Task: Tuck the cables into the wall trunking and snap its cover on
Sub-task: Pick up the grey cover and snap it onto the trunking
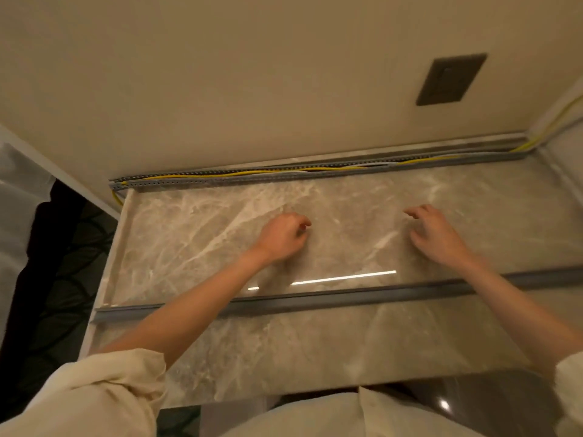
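A grey slotted trunking runs along the foot of the wall at the back of a marble counter. Yellow cables and some pale and dark ones lie along its uncovered channel, and a yellow one hangs out at its left end. The long grey cover lies loose on the counter, nearer me, under both forearms. My left hand hovers over the marble with fingers curled and nothing in it. My right hand hovers to the right, fingers spread, holding nothing. Both hands are between cover and trunking.
A dark switch plate sits on the beige wall above the trunking's right part. Yellow cable continues up the right corner. The counter's left edge drops to a dark floor. A translucent sheet hangs far left.
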A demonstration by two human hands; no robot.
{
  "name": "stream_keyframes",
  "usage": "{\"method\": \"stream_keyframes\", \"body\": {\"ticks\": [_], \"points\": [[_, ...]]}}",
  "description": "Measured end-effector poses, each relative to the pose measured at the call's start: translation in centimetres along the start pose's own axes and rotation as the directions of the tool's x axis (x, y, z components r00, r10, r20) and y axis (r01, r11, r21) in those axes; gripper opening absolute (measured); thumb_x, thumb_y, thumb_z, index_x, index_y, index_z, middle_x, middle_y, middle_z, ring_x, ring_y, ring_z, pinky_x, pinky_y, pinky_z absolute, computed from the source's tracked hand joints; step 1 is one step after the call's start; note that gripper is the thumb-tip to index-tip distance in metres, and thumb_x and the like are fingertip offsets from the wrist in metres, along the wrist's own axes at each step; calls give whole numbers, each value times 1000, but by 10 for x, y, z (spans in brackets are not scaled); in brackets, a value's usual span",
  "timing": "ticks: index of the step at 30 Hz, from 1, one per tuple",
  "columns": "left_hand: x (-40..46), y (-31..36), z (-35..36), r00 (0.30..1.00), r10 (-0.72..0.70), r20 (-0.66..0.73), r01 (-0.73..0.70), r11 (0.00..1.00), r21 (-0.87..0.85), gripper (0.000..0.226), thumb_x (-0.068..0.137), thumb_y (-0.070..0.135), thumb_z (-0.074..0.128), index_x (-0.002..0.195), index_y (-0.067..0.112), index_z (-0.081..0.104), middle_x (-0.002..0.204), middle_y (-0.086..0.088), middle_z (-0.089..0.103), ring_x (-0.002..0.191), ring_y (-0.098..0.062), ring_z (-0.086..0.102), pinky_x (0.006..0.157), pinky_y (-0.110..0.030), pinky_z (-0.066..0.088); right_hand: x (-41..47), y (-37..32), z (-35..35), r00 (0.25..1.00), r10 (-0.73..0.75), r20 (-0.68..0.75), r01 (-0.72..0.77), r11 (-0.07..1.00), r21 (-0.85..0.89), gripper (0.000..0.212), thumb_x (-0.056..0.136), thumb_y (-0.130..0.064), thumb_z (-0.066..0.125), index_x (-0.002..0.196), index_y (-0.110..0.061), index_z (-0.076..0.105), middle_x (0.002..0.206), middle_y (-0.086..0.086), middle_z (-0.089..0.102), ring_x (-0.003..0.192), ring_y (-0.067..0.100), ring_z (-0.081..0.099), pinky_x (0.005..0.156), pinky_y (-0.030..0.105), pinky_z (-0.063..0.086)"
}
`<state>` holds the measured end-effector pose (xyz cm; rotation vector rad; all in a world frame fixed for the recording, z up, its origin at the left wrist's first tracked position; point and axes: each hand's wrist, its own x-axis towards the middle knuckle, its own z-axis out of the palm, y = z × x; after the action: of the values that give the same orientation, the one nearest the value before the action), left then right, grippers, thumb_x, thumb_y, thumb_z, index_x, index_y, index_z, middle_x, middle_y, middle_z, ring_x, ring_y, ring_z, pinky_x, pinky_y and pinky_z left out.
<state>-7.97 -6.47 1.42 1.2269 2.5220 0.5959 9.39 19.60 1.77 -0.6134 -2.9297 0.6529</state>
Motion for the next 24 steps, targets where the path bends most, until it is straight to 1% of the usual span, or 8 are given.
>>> {"method": "stream_keyframes", "body": {"ticks": [5, 7, 10, 13, 16, 19, 21, 24], "points": [[5, 64, 31, 981, 119, 154, -113, 992, -51, 35, 81, 37, 67, 109, 16, 63, 100, -4, 70, 88, -20, 65, 79, -36, 54, -43, 40, -19, 994, 94, -50, -93, 995, 18, 38, 79, 6, 61, 117, 3, 59, 110, 26, 59, 104, 40, 56, 94, 42, 42], [3, 86, 45, 963, 163, 214, -153, 986, -60, 40, 78, 42, 70, 109, 19, 63, 101, -2, 70, 89, -19, 65, 78, -35, 53, -59, 53, -24, 991, 113, -77, -111, 993, 36, 35, 81, 4, 60, 116, 1, 60, 109, 23, 60, 103, 37, 56, 92, 42, 43], [-3, 108, 62, 931, 223, 289, -217, 975, -51, 45, 77, 47, 70, 110, 17, 63, 103, -4, 68, 93, -20, 63, 79, -34, 51, -77, 66, -31, 989, 117, -94, -112, 992, 55, 32, 82, 3, 59, 114, 1, 61, 106, 22, 60, 101, 36, 57, 92, 43, 44], [-8, 123, 74, 912, 255, 320, -247, 967, -68, 56, 71, 52, 73, 114, 17, 60, 105, -4, 64, 94, -19, 61, 81, -35, 52, -85, 76, -36, 990, 110, -88, -105, 993, 50, 28, 85, 0, 58, 113, 0, 62, 105, 20, 61, 101, 34, 57, 91, 42, 44], [-9, 132, 80, 898, 282, 338, -272, 959, -76, 68, 69, 47, 76, 124, 16, 51, 110, -5, 58, 96, -18, 57, 79, -32, 50, -87, 81, -38, 993, 92, -71, -88, 994, 57, 28, 87, -3, 58, 114, -1, 62, 106, 19, 62, 102, 32, 57, 92, 39, 43], [-9, 133, 84, 891, 299, 343, -312, 950, -18, 60, 76, 37, 72, 126, 14, 49, 110, -9, 57, 98, -22, 55, 79, -37, 49, -87, 84, -40, 996, 77, -53, -73, 995, 70, 28, 88, -4, 57, 116, -2, 61, 109, 18, 61, 105, 31, 56, 94, 38, 42], [-11, 133, 88, 896, 308, 318, -327, 945, 4, 52, 81, 31, 68, 125, 13, 48, 110, -10, 59, 100, -25, 56, 82, -40, 48, -87, 87, -42, 997, 62, -46, -58, 995, 76, 28, 88, -4, 57, 116, -2, 61, 109, 17, 62, 105, 29, 56, 94, 38, 43], [-13, 131, 88, 897, 335, 289, -353, 936, 10, 48, 85, 27, 62, 127, 10, 45, 111, -10, 63, 101, -25, 57, 85, -37, 47, -85, 94, -46, 998, 30, -62, -25, 996, 90, 25, 91, -10, 56, 113, -3, 63, 106, 16, 64, 101, 28, 58, 92, 39, 45]]}}
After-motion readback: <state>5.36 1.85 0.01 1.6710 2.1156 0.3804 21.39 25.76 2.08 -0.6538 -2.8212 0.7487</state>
